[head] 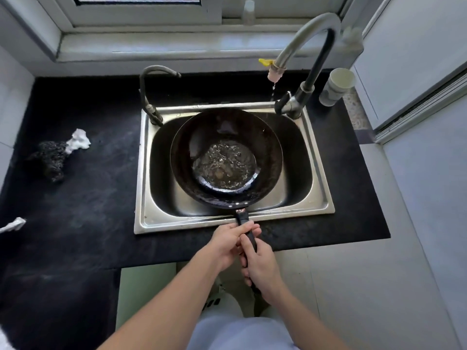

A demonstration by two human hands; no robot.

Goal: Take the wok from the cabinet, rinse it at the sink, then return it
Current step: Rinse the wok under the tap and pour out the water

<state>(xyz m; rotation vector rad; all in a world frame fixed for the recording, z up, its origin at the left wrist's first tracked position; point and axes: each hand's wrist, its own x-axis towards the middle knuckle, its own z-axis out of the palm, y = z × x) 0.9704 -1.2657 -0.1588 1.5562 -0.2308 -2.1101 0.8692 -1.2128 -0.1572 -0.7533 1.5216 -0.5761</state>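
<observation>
The black handle [246, 229] of the wok [226, 160] is gripped by both hands at about 6 o'clock of the sink [321, 173]. The left hand [228, 245] is closed around the handle nearer the pan, with its fingers wrapped over the top. The right hand [261, 270] is closed around the handle's near end, just behind the left and touching it.

The wok is held inside the steel sink basin, its rim near the basin's far edge and its handle reaching out over the near rim. A shallow pool of water [223, 165] with bubbles is seen in the bottom of the dark pan.

At about 1 o'clock of the wok, a tall curved faucet [310, 39] is mounted on the sink's corner; a few drops are seen below its spout [275, 72]. A smaller bent tap [151, 84] is fixed at 11 o'clock. A pale cup [337, 85] is placed at 2 o'clock, beside the tall faucet's base.

On the black countertop [101, 210], at 9 o'clock and well apart from the sink, a dark scouring pad [51, 157] is lying with a crumpled white paper [79, 140] touching it.
</observation>
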